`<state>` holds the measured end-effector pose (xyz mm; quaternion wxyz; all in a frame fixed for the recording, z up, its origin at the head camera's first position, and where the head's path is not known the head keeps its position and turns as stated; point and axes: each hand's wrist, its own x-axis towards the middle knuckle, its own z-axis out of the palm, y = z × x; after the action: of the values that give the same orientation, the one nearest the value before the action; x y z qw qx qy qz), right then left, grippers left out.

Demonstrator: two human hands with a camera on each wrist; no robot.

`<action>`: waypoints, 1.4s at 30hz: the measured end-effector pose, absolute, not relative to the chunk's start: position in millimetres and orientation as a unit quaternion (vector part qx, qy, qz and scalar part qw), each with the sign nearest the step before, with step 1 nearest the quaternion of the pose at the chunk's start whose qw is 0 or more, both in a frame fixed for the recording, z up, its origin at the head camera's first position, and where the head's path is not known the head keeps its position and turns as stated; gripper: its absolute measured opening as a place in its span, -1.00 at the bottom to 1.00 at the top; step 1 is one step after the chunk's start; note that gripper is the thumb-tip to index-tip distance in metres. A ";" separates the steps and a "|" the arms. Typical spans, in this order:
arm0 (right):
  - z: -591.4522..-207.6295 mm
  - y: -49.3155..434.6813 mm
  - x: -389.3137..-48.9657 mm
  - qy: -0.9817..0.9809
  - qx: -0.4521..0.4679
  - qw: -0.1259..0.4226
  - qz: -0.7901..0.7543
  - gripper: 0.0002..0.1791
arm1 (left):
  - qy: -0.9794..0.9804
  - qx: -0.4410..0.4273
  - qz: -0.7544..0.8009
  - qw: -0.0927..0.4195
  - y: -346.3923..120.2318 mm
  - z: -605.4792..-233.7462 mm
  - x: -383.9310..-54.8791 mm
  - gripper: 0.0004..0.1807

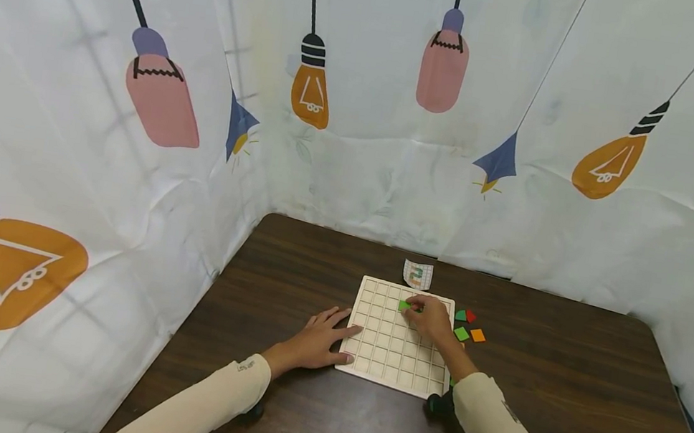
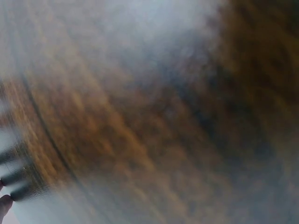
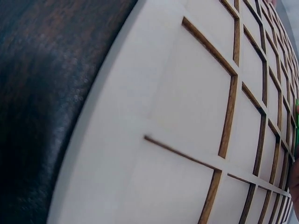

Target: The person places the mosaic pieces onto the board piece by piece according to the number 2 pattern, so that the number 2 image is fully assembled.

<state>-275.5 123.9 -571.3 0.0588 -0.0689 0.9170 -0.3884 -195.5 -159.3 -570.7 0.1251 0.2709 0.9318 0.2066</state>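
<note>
A pale wooden grid board [image 1: 391, 355] with square recesses lies on the dark table. My left hand [image 1: 320, 340] is spread at its left edge, with fingertips and thumb resting on the rim; in the left wrist view only a bit of fingertip [image 2: 4, 203] shows at the lower left corner. Over the board's upper right part, my right hand [image 1: 430, 318] pinches a small green tile [image 1: 404, 306] between thumb and fingers. Some red shows beneath that hand, mostly hidden. In the right wrist view, the tile's green edge [image 3: 297, 122] appears at the far right.
Right of the board lie a light green tile [image 1: 461, 334], an orange tile [image 1: 478, 335], a dark green piece [image 1: 461, 316] and a red piece [image 1: 470, 316]. A small card with a coloured grid pattern [image 1: 418, 275] lies behind the board. A printed curtain [image 1: 378, 177] surrounds the table [image 1: 549, 371].
</note>
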 end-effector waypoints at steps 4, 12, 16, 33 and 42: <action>-570.9 123.6 -275.9 0.917 -0.064 0.060 -0.390 -0.73 | 0.933 0.270 0.204 0.125 -158.9 -570.5 -195.7 -0.26; -569.6 122.5 -275.7 0.917 -0.058 0.065 -0.390 -0.74 | 0.932 0.270 0.205 0.126 -158.6 -569.0 -195.2 -0.26; -569.6 122.6 -276.5 0.918 -0.063 0.064 -0.386 -0.74 | 0.932 0.272 0.207 0.124 -159.6 -569.1 -195.4 -0.26; -567.8 154.9 -263.5 0.897 -0.093 0.083 -0.424 -0.62 | 0.930 0.279 0.206 0.124 -161.8 -570.0 -193.1 -0.26; -564.5 190.2 -254.5 0.901 -0.104 0.094 -0.411 -0.63 | 0.930 0.278 0.210 0.120 -161.7 -569.5 -191.9 -0.26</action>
<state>-254.5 190.2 -564.5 0.0936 -0.1035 0.9010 -0.4108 -191.9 -161.7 -569.5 0.1204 0.2779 0.9297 0.2097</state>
